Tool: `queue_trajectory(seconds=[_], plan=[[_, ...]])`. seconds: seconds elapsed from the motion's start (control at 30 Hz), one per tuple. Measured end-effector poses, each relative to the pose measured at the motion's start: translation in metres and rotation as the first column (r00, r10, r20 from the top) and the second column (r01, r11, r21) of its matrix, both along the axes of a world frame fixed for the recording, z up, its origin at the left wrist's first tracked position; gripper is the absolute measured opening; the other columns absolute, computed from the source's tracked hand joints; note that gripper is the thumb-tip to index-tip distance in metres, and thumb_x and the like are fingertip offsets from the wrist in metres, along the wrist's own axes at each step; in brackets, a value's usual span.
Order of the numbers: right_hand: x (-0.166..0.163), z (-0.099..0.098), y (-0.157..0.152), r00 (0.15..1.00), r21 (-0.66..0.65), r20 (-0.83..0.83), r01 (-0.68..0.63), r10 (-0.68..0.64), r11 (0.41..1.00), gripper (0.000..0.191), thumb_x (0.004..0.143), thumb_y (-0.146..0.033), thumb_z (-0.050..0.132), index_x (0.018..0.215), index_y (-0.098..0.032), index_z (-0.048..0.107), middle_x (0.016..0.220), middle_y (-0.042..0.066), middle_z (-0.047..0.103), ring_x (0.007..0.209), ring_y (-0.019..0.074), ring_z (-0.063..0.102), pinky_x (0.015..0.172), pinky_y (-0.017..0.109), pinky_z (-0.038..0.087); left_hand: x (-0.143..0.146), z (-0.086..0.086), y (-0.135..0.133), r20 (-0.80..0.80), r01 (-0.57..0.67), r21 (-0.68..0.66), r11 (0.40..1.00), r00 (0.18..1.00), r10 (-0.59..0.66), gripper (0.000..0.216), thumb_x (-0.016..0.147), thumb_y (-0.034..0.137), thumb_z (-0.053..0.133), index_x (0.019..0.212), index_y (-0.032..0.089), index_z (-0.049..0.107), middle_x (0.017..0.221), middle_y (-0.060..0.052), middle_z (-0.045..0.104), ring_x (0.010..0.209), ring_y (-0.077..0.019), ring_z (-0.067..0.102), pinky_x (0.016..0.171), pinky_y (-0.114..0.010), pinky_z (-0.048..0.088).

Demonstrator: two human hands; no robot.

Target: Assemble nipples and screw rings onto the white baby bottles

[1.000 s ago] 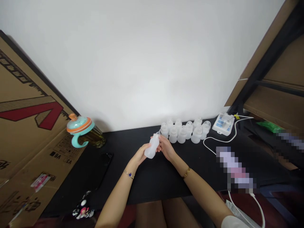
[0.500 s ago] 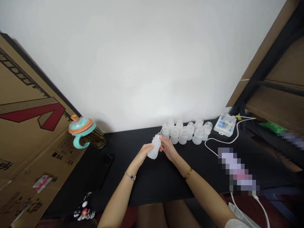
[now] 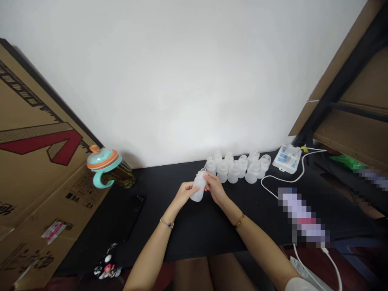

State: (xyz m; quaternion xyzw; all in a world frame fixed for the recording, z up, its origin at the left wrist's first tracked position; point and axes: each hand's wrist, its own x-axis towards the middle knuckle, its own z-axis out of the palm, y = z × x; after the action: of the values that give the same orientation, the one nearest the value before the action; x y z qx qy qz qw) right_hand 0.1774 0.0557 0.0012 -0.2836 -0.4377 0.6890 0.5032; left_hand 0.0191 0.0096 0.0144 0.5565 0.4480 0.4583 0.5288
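Note:
A frosted white baby bottle (image 3: 197,195) is held tilted above the black table, its top leaning away to the right. Around its body wrap the fingers of my left hand (image 3: 183,195), with the thumb lying on the front. My right hand (image 3: 215,188) is closed at the neck, pinching near the clear top; its fingertips are partly hidden. Just beyond, a cluster of several similar small bottles (image 3: 233,173) stands upright against the wall, with clear domed tops.
On the left stand a large cardboard box (image 3: 30,157) and a jug (image 3: 104,163) with a turquoise lid and handle. A dark phone (image 3: 129,218) with a charm (image 3: 107,270) lies nearby. To the right are a white case (image 3: 286,159), a cable (image 3: 298,176) and a blurred-out item (image 3: 303,216).
The bottle has shifted slightly to the right and stands a little more upright. Both hands keep their hold on it.

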Motion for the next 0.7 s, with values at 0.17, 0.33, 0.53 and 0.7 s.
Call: queue_trajectory(seconds=[0.17, 0.33, 0.53, 0.7], plan=[[0.001, 0.001, -0.001, 0.999, 0.049, 0.024, 0.025, -0.026, 0.998, 0.04, 0.08, -0.052, 0.075, 0.096, -0.016, 0.077, 0.045, -0.008, 0.038, 0.044, 0.0086, 0.028, 0.045, 0.025, 0.028, 0.0, 0.001, -0.002, -0.044, -0.013, 0.019, 1.0, 0.999, 0.014, 0.039, 0.081, 0.049, 0.077, 0.088, 0.011, 0.083, 0.083, -0.008, 0.076, 0.07, -0.0187, 0.061, 0.065, -0.026, 0.04], [0.002, -0.002, 0.002, 0.995, 0.07, 0.057, 0.074, -0.078, 0.995, 0.039, 0.079, -0.052, 0.076, 0.095, -0.017, 0.078, 0.047, -0.007, 0.042, 0.043, 0.0082, 0.029, 0.044, 0.025, 0.029, 0.002, 0.0, -0.002, -0.042, -0.029, 0.028, 0.999, 0.999, 0.03, 0.039, 0.08, 0.048, 0.079, 0.088, 0.01, 0.082, 0.08, -0.007, 0.075, 0.068, -0.0179, 0.06, 0.064, -0.026, 0.039], [-0.003, -0.01, 0.005, 0.999, -0.031, 0.023, 0.034, -0.034, 0.999, 0.047, 0.078, -0.055, 0.077, 0.105, -0.017, 0.075, 0.053, -0.005, 0.053, 0.042, 0.0088, 0.04, 0.044, 0.023, 0.037, 0.005, -0.006, 0.0, 0.074, -0.034, -0.02, 0.999, 0.997, 0.035, 0.044, 0.081, 0.053, 0.076, 0.089, 0.01, 0.08, 0.085, -0.011, 0.076, 0.074, -0.0207, 0.065, 0.068, -0.027, 0.044], [-0.007, -0.01, 0.002, 1.0, -0.189, 0.008, -0.011, 0.012, 0.982, 0.05, 0.074, -0.051, 0.082, 0.11, -0.018, 0.071, 0.058, -0.005, 0.058, 0.041, 0.0085, 0.046, 0.043, 0.022, 0.042, 0.003, -0.013, 0.002, 0.169, -0.185, -0.111, 0.976, 0.965, 0.202, 0.046, 0.078, 0.051, 0.08, 0.097, 0.01, 0.078, 0.078, -0.008, 0.074, 0.068, -0.0183, 0.065, 0.065, -0.027, 0.045]])
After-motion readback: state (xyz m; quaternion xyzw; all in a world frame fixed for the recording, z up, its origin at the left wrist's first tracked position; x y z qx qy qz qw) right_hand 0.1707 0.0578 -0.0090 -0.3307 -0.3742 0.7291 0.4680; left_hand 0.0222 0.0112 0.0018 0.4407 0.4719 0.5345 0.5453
